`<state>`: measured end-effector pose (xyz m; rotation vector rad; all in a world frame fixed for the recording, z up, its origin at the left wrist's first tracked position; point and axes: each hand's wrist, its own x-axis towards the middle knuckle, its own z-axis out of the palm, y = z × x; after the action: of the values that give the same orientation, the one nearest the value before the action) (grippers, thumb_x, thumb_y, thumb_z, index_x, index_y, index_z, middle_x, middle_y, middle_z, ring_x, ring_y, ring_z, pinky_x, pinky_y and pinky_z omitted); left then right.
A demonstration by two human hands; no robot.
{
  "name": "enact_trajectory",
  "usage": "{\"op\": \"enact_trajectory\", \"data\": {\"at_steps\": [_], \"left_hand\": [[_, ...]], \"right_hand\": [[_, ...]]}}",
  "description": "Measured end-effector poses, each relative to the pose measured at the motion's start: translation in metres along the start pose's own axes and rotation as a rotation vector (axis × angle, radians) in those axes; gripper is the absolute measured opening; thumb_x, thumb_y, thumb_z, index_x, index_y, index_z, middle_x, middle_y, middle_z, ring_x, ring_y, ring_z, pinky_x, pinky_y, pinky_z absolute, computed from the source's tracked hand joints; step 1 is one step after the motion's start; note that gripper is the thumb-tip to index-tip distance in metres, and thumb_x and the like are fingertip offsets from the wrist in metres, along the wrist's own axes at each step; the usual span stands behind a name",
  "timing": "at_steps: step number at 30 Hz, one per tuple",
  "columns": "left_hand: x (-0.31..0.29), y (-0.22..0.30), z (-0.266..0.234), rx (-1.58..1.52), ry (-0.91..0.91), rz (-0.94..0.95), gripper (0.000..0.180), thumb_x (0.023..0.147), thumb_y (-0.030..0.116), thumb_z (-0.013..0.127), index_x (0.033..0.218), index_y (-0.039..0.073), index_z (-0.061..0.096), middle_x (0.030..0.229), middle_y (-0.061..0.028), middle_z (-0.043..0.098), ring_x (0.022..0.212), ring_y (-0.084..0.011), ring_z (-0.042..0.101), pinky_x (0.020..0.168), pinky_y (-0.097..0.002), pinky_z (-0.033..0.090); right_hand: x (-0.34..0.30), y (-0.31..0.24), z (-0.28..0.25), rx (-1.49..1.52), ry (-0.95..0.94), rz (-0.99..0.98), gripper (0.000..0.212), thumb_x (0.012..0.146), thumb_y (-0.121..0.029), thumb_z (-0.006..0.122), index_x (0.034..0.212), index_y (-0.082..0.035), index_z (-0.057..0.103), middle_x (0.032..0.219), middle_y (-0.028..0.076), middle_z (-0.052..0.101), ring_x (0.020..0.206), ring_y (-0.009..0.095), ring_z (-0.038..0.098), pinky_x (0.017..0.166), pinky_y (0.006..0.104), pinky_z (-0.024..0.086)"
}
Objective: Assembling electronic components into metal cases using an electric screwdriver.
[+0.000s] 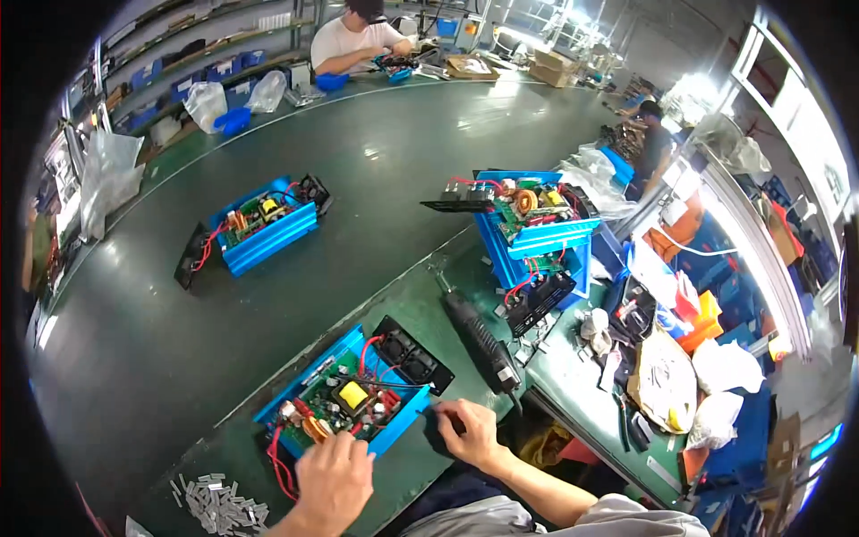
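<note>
Grey sleeve [631, 516], left hand [334, 476] bent over blue unit [351, 394], right hand [472, 436] curled alongside

Part of the case [402, 424] is covered by the left hand [335, 476], its forearm [300, 523] cut off below; whether anything is pinched by the right hand [471, 435] cannot be told.

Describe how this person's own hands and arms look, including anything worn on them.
The left hand and right hand are both ungloved, with no ring or watch that I can make out. The right forearm is bare up to loose light grey cloth, apparently a sleeve. No sleeve shows on the left.
</note>
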<state>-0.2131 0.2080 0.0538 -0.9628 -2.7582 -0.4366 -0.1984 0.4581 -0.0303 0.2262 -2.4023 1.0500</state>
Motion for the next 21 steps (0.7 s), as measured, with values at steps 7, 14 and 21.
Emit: {"op": "enact_trajectory", "data": {"at_steps": [7,14,21], "left_hand": [[0.036,-0.065,-0.080,-0.106,0.020,-0.083,0.027,0.064,0.024,0.085,0.080,0.007,0.070,0.079,-0.0085,0.060,0.080,-0.0310,0.062,0.067,-0.0420,0.047],[-0.030,-0.163,-0.139,0.354,0.074,-0.212,0.028,0.067,0.020,0.083,0.086,0.006,0.069,0.092,-0.0130,0.064,0.091,-0.0368,0.060,0.078,-0.0455,0.046],[-0.098,-0.338,-0.149,0.801,0.079,-0.559,0.022,0.081,0.013,0.069,0.103,0.009,0.069,0.105,-0.0114,0.065,0.102,-0.0338,0.061,0.085,-0.0474,0.049]], "right_hand": [[0.003,0.002,-0.007,0.053,0.100,0.039,0.011,0.084,0.002,0.068,0.094,-0.003,0.067,0.065,0.008,0.060,0.051,0.018,0.057,0.048,0.0290,0.042],[0.005,-0.001,0.005,0.139,0.063,0.029,0.012,0.083,0.002,0.070,0.094,-0.004,0.069,0.065,0.008,0.059,0.049,0.018,0.054,0.048,0.0302,0.041],[0.002,0.003,-0.011,0.086,0.038,0.090,0.010,0.087,0.001,0.067,0.095,-0.004,0.067,0.067,0.008,0.058,0.052,0.020,0.053,0.050,0.0324,0.041]]}}
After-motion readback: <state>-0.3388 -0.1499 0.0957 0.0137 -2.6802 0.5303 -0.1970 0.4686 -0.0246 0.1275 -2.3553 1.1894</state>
